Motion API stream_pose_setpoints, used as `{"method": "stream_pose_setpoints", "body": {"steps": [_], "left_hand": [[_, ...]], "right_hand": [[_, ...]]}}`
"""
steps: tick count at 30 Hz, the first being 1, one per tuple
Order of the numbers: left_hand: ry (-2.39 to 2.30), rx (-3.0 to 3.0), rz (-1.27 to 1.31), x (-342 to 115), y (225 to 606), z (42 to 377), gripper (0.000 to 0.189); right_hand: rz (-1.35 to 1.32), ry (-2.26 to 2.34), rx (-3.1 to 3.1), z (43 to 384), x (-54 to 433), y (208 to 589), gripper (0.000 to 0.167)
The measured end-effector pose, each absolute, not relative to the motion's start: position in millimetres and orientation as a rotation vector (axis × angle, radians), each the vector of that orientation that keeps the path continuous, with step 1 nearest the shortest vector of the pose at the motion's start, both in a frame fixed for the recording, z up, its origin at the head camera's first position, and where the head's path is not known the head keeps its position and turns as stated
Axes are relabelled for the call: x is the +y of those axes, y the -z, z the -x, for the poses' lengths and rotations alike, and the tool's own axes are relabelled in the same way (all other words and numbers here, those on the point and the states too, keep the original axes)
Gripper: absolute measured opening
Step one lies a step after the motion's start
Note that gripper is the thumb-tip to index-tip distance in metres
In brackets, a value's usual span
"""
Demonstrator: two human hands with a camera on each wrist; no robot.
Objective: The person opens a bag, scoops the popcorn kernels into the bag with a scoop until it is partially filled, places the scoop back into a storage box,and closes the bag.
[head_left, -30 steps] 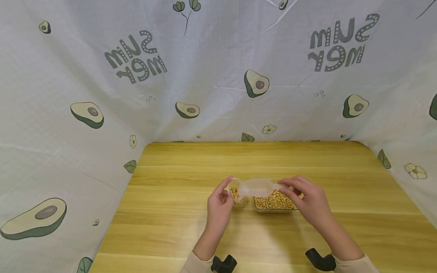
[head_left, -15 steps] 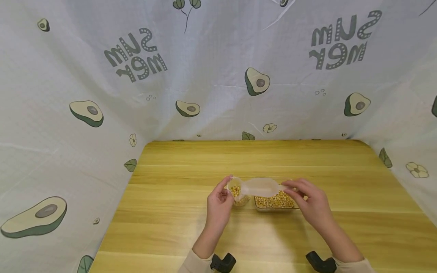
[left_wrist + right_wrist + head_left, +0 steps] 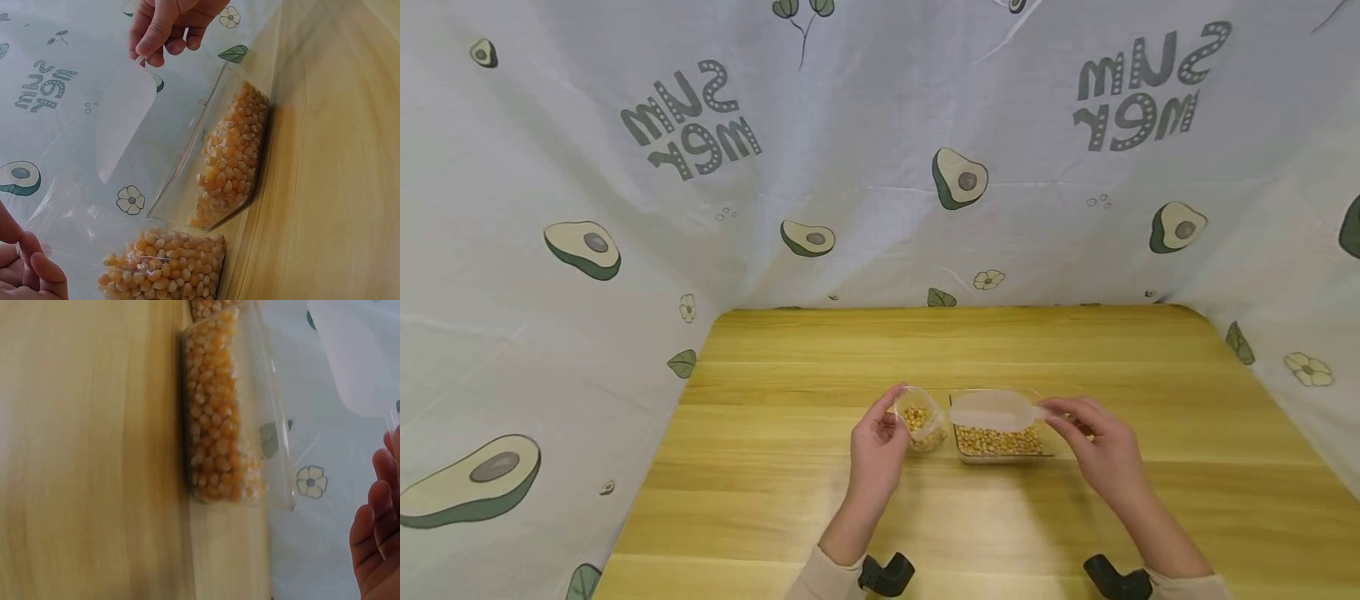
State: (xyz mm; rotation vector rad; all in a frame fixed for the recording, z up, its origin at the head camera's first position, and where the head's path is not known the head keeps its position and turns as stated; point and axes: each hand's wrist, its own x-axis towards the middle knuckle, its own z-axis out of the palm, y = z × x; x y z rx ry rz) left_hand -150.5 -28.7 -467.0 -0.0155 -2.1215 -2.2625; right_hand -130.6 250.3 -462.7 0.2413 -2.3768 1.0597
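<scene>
My left hand pinches the open mouth of a clear plastic bag, which stands on the table with corn kernels in its lower part. To the bag's right is a clear glass container, also holding kernels. Above this container my right hand pinches the short handle of a translucent white scoop between thumb and fingers. The scoop's broad end points left, toward the bag, apart from it. No kernels show in the scoop in the head view. In the left wrist view the scoop hangs tilted.
The wooden table extends around the bag and container. Behind it and at both sides hangs a pale curtain printed with avocados and letters. Black wrist-worn pieces sit at both cuffs.
My right hand has moved right with the scoop, whose broad end has left the bag's mouth and is now over the container. The left hand still holds the bag in nearly the same place.
</scene>
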Motion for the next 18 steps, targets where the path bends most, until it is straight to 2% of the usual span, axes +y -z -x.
{"method": "stream_pose_setpoints", "body": {"steps": [18], "left_hand": [[2.25, -2.119, 0.026, -29.5, 467.7, 153.6, 0.051]], "right_hand": [[-0.266, -0.861, -2.424, 125.5, 286.3, 476.6, 0.025]]}}
